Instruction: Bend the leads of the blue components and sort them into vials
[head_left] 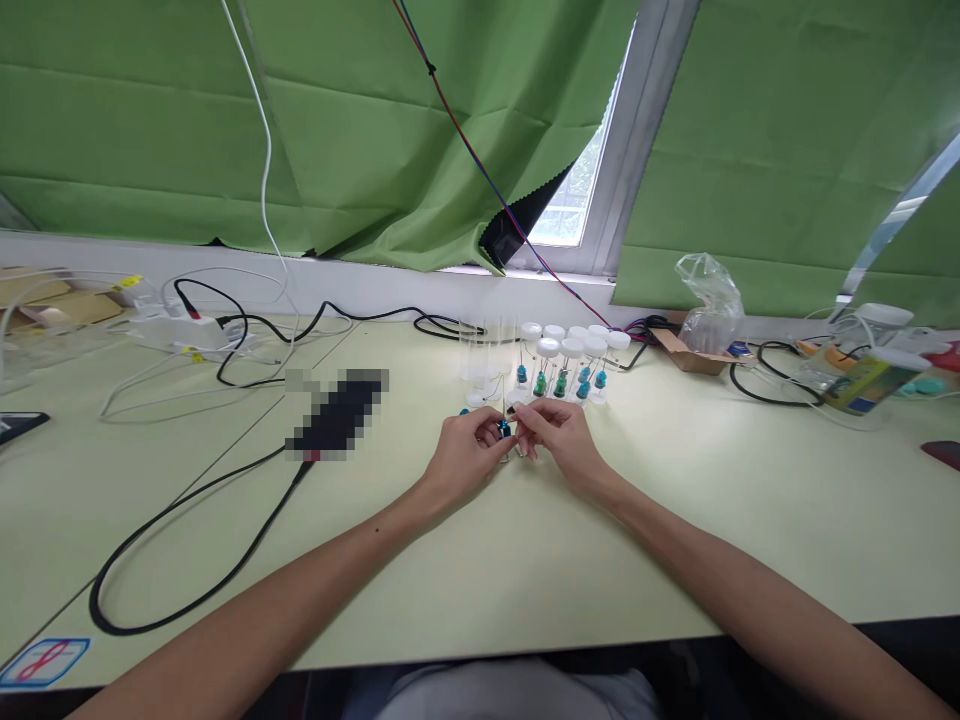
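My left hand [469, 448] is closed, its fingertips pinching a small dark blue piece with a thin upright wire [505, 428]. Beside it, my right hand [561, 437] is closed in a pinch near the top of that piece. A tiny black bit shows at the right fingertips; what they grip cannot be made out. Just beyond the hands stand several clear vials with white caps [547, 347], holding blue and green pieces with thin wires. To their left are clear tubes without caps [476, 360]. Another blue bit [464, 412] peeks out behind my left hand.
A blurred black device [341, 415] with a black cable lies left on the pale table [660, 580]. A white power adapter [184, 330] and cables run along the back. At right are a plastic bag in a small carton [697, 358] and a labelled jar [874, 380].
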